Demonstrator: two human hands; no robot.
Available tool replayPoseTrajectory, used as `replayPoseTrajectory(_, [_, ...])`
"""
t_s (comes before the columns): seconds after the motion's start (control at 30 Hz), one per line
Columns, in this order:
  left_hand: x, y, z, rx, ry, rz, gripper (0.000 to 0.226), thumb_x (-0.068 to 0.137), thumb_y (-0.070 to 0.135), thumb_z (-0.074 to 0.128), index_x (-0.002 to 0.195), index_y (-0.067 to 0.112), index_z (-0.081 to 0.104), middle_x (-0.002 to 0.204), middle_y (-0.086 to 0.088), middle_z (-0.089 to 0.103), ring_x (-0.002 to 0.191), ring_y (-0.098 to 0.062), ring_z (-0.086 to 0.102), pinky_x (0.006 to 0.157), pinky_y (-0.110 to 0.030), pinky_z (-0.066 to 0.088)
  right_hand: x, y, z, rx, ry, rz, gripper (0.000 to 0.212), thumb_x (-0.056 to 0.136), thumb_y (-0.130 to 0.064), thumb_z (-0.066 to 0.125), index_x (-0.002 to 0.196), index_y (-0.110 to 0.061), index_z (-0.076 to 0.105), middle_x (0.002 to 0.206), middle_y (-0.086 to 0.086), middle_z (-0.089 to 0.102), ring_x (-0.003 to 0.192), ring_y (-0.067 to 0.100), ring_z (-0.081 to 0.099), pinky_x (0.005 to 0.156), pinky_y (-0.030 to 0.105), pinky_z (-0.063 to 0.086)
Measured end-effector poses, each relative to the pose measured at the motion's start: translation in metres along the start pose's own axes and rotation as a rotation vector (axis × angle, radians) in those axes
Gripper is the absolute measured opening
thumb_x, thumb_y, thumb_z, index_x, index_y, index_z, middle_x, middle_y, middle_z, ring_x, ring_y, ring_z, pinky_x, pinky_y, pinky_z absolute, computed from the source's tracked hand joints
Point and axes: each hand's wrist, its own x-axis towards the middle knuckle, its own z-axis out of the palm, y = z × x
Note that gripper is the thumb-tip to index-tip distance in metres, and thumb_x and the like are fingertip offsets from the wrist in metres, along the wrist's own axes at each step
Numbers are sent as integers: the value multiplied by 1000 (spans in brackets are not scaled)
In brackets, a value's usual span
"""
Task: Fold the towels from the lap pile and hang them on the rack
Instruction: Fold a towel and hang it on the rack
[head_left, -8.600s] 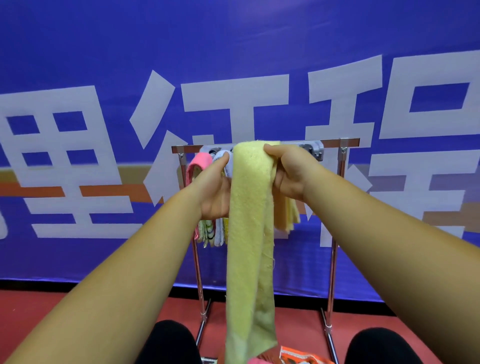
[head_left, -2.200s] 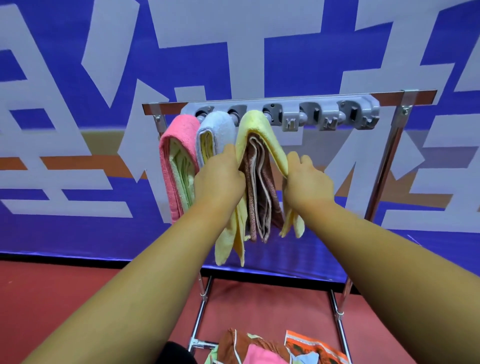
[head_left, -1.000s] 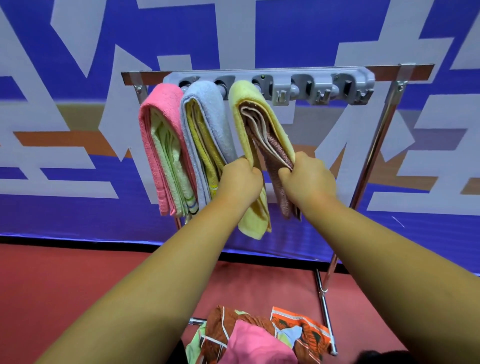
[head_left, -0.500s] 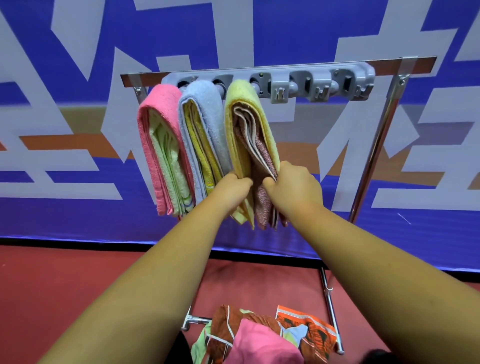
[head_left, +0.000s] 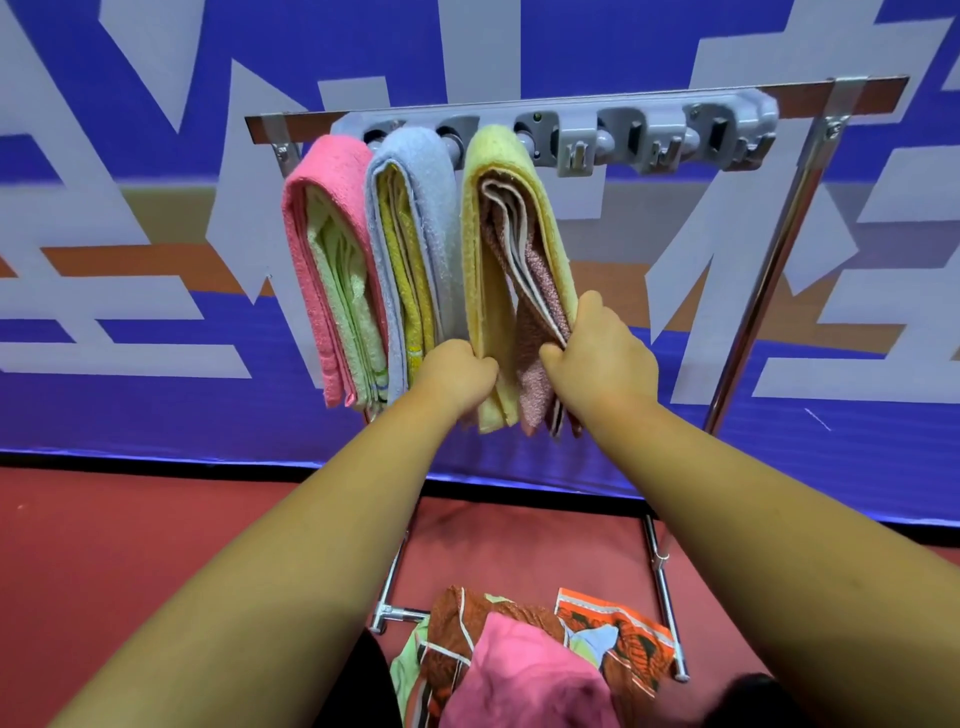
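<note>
Right now, your left hand (head_left: 457, 379) is clenched round the lower edge of the pale yellow terry towel (head_left: 498, 218). Your right hand (head_left: 597, 358) grasps its other hanging layers together with the pinkish-brown folded towel (head_left: 543, 280) tucked inside. The yellow towel hangs folded over the chrome tube rack (head_left: 760, 306), at 12 o'clock from your hands, at the 3 o'clock end of 3 bundles. At its 9 o'clock hangs a light blue terry towel (head_left: 421, 171), then a bright pink terry towel (head_left: 322, 208), each wrapped over other folded cloths. A grey plastic hook strip (head_left: 623, 137) runs along the rack's top bar, with free hooks at 2 o'clock. At 6 o'clock, between your forearms, lies the lap pile of crumpled pink, orange and brown cloths (head_left: 524, 665).
</note>
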Motion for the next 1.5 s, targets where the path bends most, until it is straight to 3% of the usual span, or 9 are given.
replayPoseTrajectory(0.13, [-10, -2, 9, 73, 29, 7, 41, 92, 31, 51, 70, 4, 73, 56, -9, 70, 58, -28, 72, 61, -33, 60, -3, -8, 12, 39, -39, 0, 33, 93, -37, 65, 105, -19, 40, 100, 2, 54, 83, 33, 55, 66, 42, 45])
replayPoseTrajectory(0.3, [-7, -9, 10, 65, 72, 63, 31, 98, 30, 58, 93, 5, 76, 88, -17, 76, 89, -34, 73, 75, -32, 55, -10, -23, 33, 307, -160, -50, 32, 86, -36, 64, 109, -21, 48, 105, 4, 60, 94, 31, 62, 78, 49, 56])
replayPoseTrajectory(0.6, [-14, -30, 5, 121, 170, 52, 22, 84, 33, 57, 76, 16, 67, 58, 0, 67, 60, -20, 67, 66, -32, 60, -10, -7, 50, 331, -132, 52, 29, 85, -28, 64, 108, -17, 48, 105, 6, 62, 92, 33, 62, 76, 49, 57])
replayPoseTrajectory(0.73, [-12, -36, 9, 89, 177, 53, 30, 72, 41, 47, 80, 19, 67, 69, -5, 73, 69, -30, 74, 68, -42, 65, -10, -8, 54, 231, -112, 76, 32, 91, -28, 66, 112, -15, 45, 110, 7, 56, 90, 32, 55, 68, 44, 50])
replayPoseTrajectory(0.93, [-8, -40, 19, 7, 70, 119, 27, 73, 38, 56, 93, 27, 70, 73, 1, 76, 70, -23, 76, 71, -40, 66, -4, -1, 81, 451, -247, -122, 36, 76, -38, 66, 109, -29, 54, 94, -5, 66, 79, 16, 70, 66, 44, 61])
replayPoseTrajectory(1.07, [-6, -49, 26, 57, 52, 131, 36, 82, 25, 69, 117, 21, 64, 102, -5, 77, 95, -26, 72, 80, -32, 56, -14, 8, 83, 521, -333, -49, 38, 75, -19, 74, 105, -22, 51, 90, -1, 66, 73, 13, 64, 61, 32, 53])
replayPoseTrajectory(1.2, [-7, -66, 42, 124, 30, 137, 24, 92, 9, 61, 116, 8, 66, 119, -21, 73, 116, -40, 65, 86, -35, 48, -22, 37, 103, 467, -398, 47, 28, 92, -7, 59, 116, -19, 50, 91, -5, 66, 82, 14, 63, 62, 24, 44])
replayPoseTrajectory(1.4, [9, -115, 89, 78, -110, 47, 27, 89, 14, 52, 112, 18, 66, 111, -13, 78, 101, -34, 75, 92, -38, 59, -32, 77, 152, 438, -476, 225, 27, 87, -25, 50, 113, -25, 53, 103, 5, 71, 90, 31, 75, 82, 48, 61])
replayPoseTrajectory(1.5, [17, -139, 117, 46, -190, -51, 28, 91, 12, 58, 118, 18, 66, 102, -11, 79, 88, -25, 79, 79, -31, 60, -44, 96, 177, 482, -535, 341, 17, 90, -21, 57, 106, -25, 60, 101, 4, 73, 90, 30, 77, 83, 45, 62])
